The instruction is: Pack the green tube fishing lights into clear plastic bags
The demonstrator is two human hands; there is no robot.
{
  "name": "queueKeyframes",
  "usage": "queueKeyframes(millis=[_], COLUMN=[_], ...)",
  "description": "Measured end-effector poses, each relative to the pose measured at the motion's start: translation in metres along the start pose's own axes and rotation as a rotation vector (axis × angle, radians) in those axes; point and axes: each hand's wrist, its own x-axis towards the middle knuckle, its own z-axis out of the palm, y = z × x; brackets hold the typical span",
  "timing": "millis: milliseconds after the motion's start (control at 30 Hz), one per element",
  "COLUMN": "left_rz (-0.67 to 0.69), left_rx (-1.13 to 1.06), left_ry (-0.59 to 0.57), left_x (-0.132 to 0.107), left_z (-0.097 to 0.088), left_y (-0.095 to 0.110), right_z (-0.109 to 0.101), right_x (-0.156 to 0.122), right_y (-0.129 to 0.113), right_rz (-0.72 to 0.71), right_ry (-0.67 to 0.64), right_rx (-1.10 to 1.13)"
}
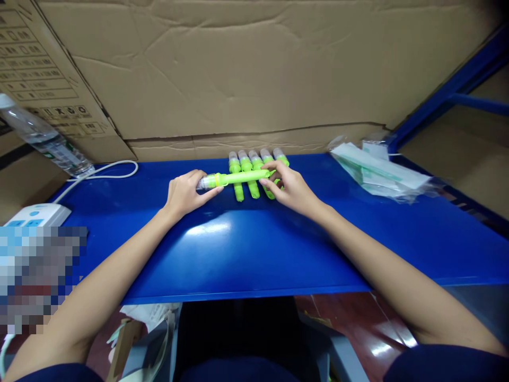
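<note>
A lime-green tube with a clear, wider head (244,177) lies crosswise between my hands, shaped like a small flashlight. My left hand (185,193) is closed around its clear head, thumb along the near side. At the other end, my right hand (288,188) pinches the narrow green tail between thumb and fingers. Behind it, several matching green tubes (238,192) rest side by side on the blue table (222,254), clear heads toward the cardboard. My right hand partly covers the ones on the right.
Clear plastic packets with white-green contents (377,170) lie at the right. On the left stand a water bottle (51,140) and a white power strip (43,215) with its cord (115,165). Cardboard (246,69) walls the back; a blue metal frame (449,87) rises at right.
</note>
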Motion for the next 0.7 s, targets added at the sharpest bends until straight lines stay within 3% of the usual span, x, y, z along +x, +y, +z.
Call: queueKeyframes(millis=[700], left_rz=[0.117], left_rx=[-0.054], left_ry=[0.006], left_x=[-0.002], left_z=[0.006], left_y=[-0.004], right_z=[-0.008], right_x=[0.000], right_y=[-0.008], right_rz=[0.041], right_ry=[-0.070], right_rx=[-0.077])
